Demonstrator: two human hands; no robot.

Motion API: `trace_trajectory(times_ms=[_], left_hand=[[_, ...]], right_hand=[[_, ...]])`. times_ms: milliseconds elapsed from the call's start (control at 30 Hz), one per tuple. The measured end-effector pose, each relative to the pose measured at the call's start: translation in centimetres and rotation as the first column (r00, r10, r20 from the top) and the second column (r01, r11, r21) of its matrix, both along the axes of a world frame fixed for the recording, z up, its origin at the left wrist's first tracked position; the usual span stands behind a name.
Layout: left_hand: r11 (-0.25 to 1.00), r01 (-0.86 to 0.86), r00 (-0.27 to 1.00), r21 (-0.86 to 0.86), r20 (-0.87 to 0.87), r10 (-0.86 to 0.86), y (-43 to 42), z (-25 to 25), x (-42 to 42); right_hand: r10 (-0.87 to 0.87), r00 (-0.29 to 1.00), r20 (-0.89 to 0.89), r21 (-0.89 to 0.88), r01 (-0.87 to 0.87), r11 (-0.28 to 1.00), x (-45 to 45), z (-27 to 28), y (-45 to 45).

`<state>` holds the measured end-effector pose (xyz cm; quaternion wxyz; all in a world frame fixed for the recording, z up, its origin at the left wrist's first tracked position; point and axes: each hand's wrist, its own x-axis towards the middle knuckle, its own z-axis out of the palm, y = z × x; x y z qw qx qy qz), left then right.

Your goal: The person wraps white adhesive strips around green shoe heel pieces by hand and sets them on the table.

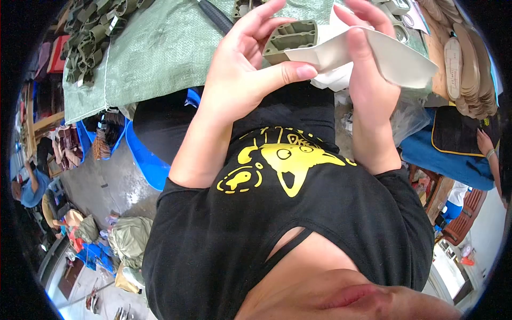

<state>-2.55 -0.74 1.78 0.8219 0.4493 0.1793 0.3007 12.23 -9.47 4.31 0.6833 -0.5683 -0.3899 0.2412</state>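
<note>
My left hand (242, 66) is closed around an olive-green hollow moulded block (290, 38), ribbed inside, which looks like a shoe heel. Its thumb presses one end of a thin off-white strip (397, 56) against the block's near side. My right hand (372, 69) pinches the same strip further along, with the thumb on the near face and fingers behind it. The strip's wide free end sticks out to the right of that hand. Some white material (337, 77) shows beneath the strip, partly hidden.
A green woven sheet (154, 48) covers the table, bearing a pile of similar green pieces (88, 40) and a black-handled tool (215, 16). Stacked insole-shaped pieces (470, 69) lie at right. Another person's hand (484, 143) is at far right; a blue chair (141, 160) is below the table.
</note>
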Motion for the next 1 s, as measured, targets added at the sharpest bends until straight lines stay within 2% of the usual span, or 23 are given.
trace_trajectory(times_ms=[33, 67, 133, 200, 233, 333, 400, 467, 567, 600, 633, 667, 700, 733, 767, 800, 867, 900, 967, 1000], left_hand=[[1.000, -0.010, 0.999, 0.000, -0.040, 0.010, -0.1, 0.8, 0.0], [0.999, 0.018, 1.000, 0.033, -0.006, -0.018, 0.1, 0.2, 0.1], [0.993, 0.065, 0.996, 0.098, 0.055, -0.071, 0.5, -1.5, 0.0], [0.994, 0.060, 0.995, 0.092, 0.075, -0.067, 0.5, -1.6, 0.3], [0.994, 0.057, 0.994, 0.089, 0.086, -0.065, 0.6, -1.6, 0.4], [0.993, 0.118, 0.982, -0.019, 0.149, -0.114, 0.9, -2.0, 0.6], [0.999, 0.036, 0.944, -0.017, 0.330, -0.028, 0.1, -3.1, 1.0], [0.998, -0.063, 0.935, -0.010, 0.350, 0.062, -0.4, -3.6, 1.6], [0.972, -0.228, 0.964, 0.047, 0.153, 0.219, -0.4, -3.7, 2.3], [0.985, -0.172, 0.980, 0.001, 0.105, 0.171, -0.2, -3.6, 2.1], [0.992, -0.116, 0.991, -0.047, 0.059, 0.119, 0.0, -3.6, 1.6], [0.993, -0.062, 0.998, -0.098, 0.015, 0.063, 0.1, -3.5, 1.4], [0.993, -0.093, 0.995, -0.073, -0.030, 0.091, -0.4, -1.5, 1.3], [0.998, -0.057, 0.998, -0.010, -0.040, 0.057, -0.4, -1.9, 1.2], [0.998, -0.020, 0.998, 0.052, -0.052, 0.023, -0.3, -2.5, 1.1], [0.993, 0.017, 0.998, 0.114, -0.064, -0.010, -0.1, -2.8, 1.0], [0.991, 0.091, 0.996, 0.099, 0.000, -0.092, 0.4, -2.8, 0.8], [0.992, 0.104, 0.993, 0.066, 0.050, -0.107, 0.5, -3.2, 0.8], [0.994, 0.106, 0.978, 0.000, 0.182, -0.104, 0.3, -3.3, 0.9], [0.994, 0.100, 0.961, -0.032, 0.263, -0.088, 0.1, -3.2, 1.1]], right_hand=[[0.010, 0.973, 0.230, -0.016, -0.006, 1.000, 1.1, -1.4, -0.2], [0.002, 0.901, 0.433, -0.009, 0.002, 1.000, 2.3, -2.8, -0.4], [0.035, 0.939, 0.341, -0.068, -0.013, 0.998, 1.0, -1.1, -0.1], [0.139, 0.982, 0.131, -0.124, -0.123, 0.985, 0.3, -0.3, -0.3], [0.139, 0.986, 0.095, -0.179, -0.121, 0.976, 0.2, -0.5, -0.2], [0.008, 0.978, 0.210, -0.166, 0.027, 0.986, 0.9, -3.1, 0.1], [-0.152, 0.922, 0.355, 0.006, 0.161, 0.987, 0.7, -4.0, 0.6], [-0.173, 0.891, 0.419, 0.113, 0.138, 0.984, 0.4, -4.2, 0.6], [-0.239, 0.798, 0.553, 0.215, 0.141, 0.967, 0.0, -4.5, 0.9], [-0.267, 0.755, 0.600, 0.241, 0.148, 0.959, 0.0, -4.6, 1.0], [-0.227, 0.775, 0.589, 0.268, 0.077, 0.960, 0.6, -4.9, 1.1], [-0.186, 0.862, 0.471, 0.221, 0.088, 0.971, 0.8, -4.8, 0.7], [-0.147, 0.929, 0.340, 0.172, 0.092, 0.981, 0.9, -4.6, 0.3], [-0.112, 0.974, 0.198, 0.121, 0.089, 0.989, 1.0, -4.4, -0.2], [-0.102, 0.933, 0.346, 0.056, 0.088, 0.995, 1.7, -3.5, -0.3], [-0.082, 0.961, 0.265, 0.084, 0.061, 0.995, 1.7, -3.7, 0.1], [-0.060, 0.996, 0.059, 0.117, 0.052, 0.992, 1.4, -3.1, 1.0], [0.096, 0.995, -0.027, 0.067, -0.094, 0.993, 2.0, -3.1, 0.8], [0.383, 0.898, -0.215, 0.010, -0.390, 0.921, 3.6, -3.2, 0.2], [0.300, 0.952, -0.060, -0.022, -0.301, 0.953, 3.5, -3.2, 0.1]])
